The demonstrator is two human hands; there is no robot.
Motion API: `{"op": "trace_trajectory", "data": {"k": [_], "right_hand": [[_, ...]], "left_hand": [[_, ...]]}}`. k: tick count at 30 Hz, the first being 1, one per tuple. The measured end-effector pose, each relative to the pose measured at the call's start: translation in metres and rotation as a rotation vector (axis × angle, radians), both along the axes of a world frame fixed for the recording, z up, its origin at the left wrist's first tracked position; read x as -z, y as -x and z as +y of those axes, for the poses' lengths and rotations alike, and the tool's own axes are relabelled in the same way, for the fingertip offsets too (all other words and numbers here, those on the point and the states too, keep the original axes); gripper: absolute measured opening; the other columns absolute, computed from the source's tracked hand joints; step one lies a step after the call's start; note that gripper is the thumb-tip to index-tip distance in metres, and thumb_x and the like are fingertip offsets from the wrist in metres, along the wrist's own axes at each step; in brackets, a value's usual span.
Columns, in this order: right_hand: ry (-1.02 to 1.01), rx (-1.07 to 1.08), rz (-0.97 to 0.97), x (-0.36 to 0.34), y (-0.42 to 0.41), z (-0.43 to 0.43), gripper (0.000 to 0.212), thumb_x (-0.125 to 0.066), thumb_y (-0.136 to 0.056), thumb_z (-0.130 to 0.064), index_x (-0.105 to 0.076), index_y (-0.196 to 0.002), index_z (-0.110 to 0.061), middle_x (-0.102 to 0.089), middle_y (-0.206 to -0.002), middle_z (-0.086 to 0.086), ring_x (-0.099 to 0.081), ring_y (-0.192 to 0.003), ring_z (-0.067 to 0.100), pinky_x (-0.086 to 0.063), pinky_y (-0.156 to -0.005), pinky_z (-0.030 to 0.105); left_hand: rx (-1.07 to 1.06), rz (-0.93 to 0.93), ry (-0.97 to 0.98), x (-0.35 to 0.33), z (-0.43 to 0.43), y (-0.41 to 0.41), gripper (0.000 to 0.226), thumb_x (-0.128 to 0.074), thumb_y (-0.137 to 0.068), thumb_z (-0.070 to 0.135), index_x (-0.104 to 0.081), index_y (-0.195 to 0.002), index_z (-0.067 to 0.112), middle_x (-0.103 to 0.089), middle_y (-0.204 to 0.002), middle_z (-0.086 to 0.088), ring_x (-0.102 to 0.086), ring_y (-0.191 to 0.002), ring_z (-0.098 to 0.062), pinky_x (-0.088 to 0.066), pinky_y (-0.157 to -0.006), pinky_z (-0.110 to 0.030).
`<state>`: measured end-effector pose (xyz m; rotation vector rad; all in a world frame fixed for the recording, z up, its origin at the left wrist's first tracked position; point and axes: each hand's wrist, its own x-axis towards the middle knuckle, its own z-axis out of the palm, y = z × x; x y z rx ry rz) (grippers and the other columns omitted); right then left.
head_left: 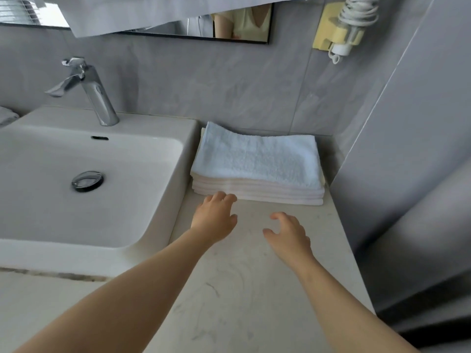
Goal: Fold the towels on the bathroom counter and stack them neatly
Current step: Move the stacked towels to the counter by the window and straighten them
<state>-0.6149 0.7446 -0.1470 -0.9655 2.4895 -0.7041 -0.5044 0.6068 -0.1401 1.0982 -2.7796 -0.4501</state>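
The step in hand is judged to be a last squaring of the towel stack point(257, 184), since the towels already lie folded and piled. To do it well, both palms would be brought flat against the front edge of the pile and the layers nudged back together toward the wall, so that every fold line is brought flush. The upper layers are best steadied from above while the lower ones are pushed, or the soft cloth may be slid askew. Nothing should be dragged toward the sink point(76, 200), whose rim lies just beside the left edge of the stack.

The left hand point(215, 219) is held open, its fingers loosely curled, and its fingertips are at or just short of the lower front corner of the pile; contact cannot be confirmed. The right hand point(289, 231) is likewise spread wide and empty, hovering over bare counter point(254, 289), apart from the towels. Nothing is gripped by either hand.

The stack is placed at the back of the counter, against the tiled wall, between the sink and the counter's right edge. A pale blue towel point(254, 156) is laid on top, with several white or cream towels beneath it. The terry pile looks soft and thick. The front folds are fairly well aligned, though the blue towel's rear left corner is slightly raised and rumpled.
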Motion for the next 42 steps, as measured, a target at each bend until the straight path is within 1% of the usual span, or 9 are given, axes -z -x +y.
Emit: {"op": "trace_trajectory", "data": {"k": [8,14,18,21,24,29,34,38,42], "right_hand": [[0.13,0.034,-0.146,0.0,0.049,-0.04,0.041,-0.052,-0.091,-0.032,-0.046,-0.13,-0.021,-0.042,-0.137,0.004,-0.045,-0.121,0.021,-0.037,-0.094,0.031],[0.236,0.122,-0.329,0.002,0.065,-0.068,0.054,-0.054,-0.092,-0.03,-0.035,-0.141,-0.018,-0.041,-0.14,0.006,-0.045,-0.123,0.022,-0.033,-0.083,0.025],[0.395,0.27,-0.52,-0.001,0.069,-0.077,0.049,-0.056,-0.089,-0.026,-0.04,-0.134,-0.015,-0.052,-0.119,0.0,-0.056,-0.105,0.022,-0.041,-0.081,0.029],[0.597,0.444,-0.724,-0.007,0.073,-0.08,0.032,-0.055,-0.09,-0.022,-0.048,-0.118,-0.009,-0.054,-0.104,0.002,-0.061,-0.08,0.018,-0.046,-0.064,0.028],[0.771,0.633,-0.841,-0.014,0.083,-0.08,0.022,-0.056,-0.09,-0.019,-0.049,-0.107,-0.007,-0.054,-0.102,0.006,-0.062,-0.078,0.019,-0.047,-0.059,0.028],[0.923,0.804,-1.029,-0.023,0.098,-0.08,0.026,-0.058,-0.089,-0.027,-0.053,-0.111,-0.014,-0.063,-0.1,0.006,-0.064,-0.084,0.016,-0.048,-0.064,0.026],[0.959,0.843,-1.089,-0.031,0.116,-0.082,0.044,-0.062,-0.087,-0.033,-0.051,-0.126,-0.017,-0.063,-0.108,0.004,-0.062,-0.089,0.015,-0.05,-0.07,0.026],[1.002,0.9,-1.057,-0.035,0.127,-0.08,0.042,-0.063,-0.088,-0.02,-0.051,-0.128,-0.018,-0.06,-0.121,0.005,-0.062,-0.102,0.02,-0.055,-0.081,0.033],[1.006,0.896,-1.014,-0.034,0.129,-0.071,0.04,-0.059,-0.088,-0.007,-0.052,-0.127,-0.013,-0.058,-0.125,0.009,-0.061,-0.107,0.025,-0.053,-0.089,0.039]], "left_hand": [[-0.192,0.158,-0.338,0.004,-0.025,0.045,0.047,-0.051,-0.093,0.035,-0.041,-0.135,0.018,-0.043,-0.137,-0.005,-0.049,-0.115,-0.022,-0.04,-0.084,-0.027],[-0.421,0.319,-0.675,0.006,-0.041,0.061,0.051,-0.052,-0.093,0.035,-0.039,-0.137,0.013,-0.049,-0.131,-0.007,-0.051,-0.114,-0.024,-0.042,-0.089,-0.03],[-0.631,0.653,-1.083,-0.001,-0.047,0.066,0.028,-0.053,-0.093,0.026,-0.052,-0.119,0.016,-0.056,-0.1,0.001,-0.057,-0.084,-0.014,-0.046,-0.076,-0.032],[-0.8,0.842,-1.178,-0.007,-0.051,0.069,0.003,-0.052,-0.093,0.019,-0.055,-0.093,0.017,-0.058,-0.089,0.001,-0.058,-0.076,-0.012,-0.046,-0.064,-0.027],[-0.883,0.973,-1.136,-0.014,-0.057,0.073,0.008,-0.053,-0.09,0.012,-0.053,-0.082,0.016,-0.056,-0.082,-0.001,-0.056,-0.069,-0.012,-0.047,-0.06,-0.023],[-0.95,1.123,-1.487,-0.034,-0.07,0.073,0.018,-0.065,-0.084,0.023,-0.056,-0.086,0.008,-0.062,-0.085,-0.006,-0.062,-0.078,-0.017,-0.052,-0.067,-0.027],[-0.964,1.099,-1.468,-0.038,-0.084,0.073,0.032,-0.071,-0.081,0.024,-0.056,-0.105,0.009,-0.066,-0.096,-0.007,-0.065,-0.081,-0.021,-0.052,-0.058,-0.031],[-0.989,1.15,-1.353,-0.038,-0.098,0.074,0.045,-0.065,-0.085,0.012,-0.047,-0.127,0.009,-0.061,-0.115,-0.011,-0.062,-0.095,-0.027,-0.054,-0.078,-0.039],[-1.014,1.153,-1.203,-0.036,-0.096,0.07,0.033,-0.058,-0.086,-0.001,-0.049,-0.117,0.007,-0.057,-0.113,-0.013,-0.058,-0.103,-0.03,-0.052,-0.073,-0.037]]}}
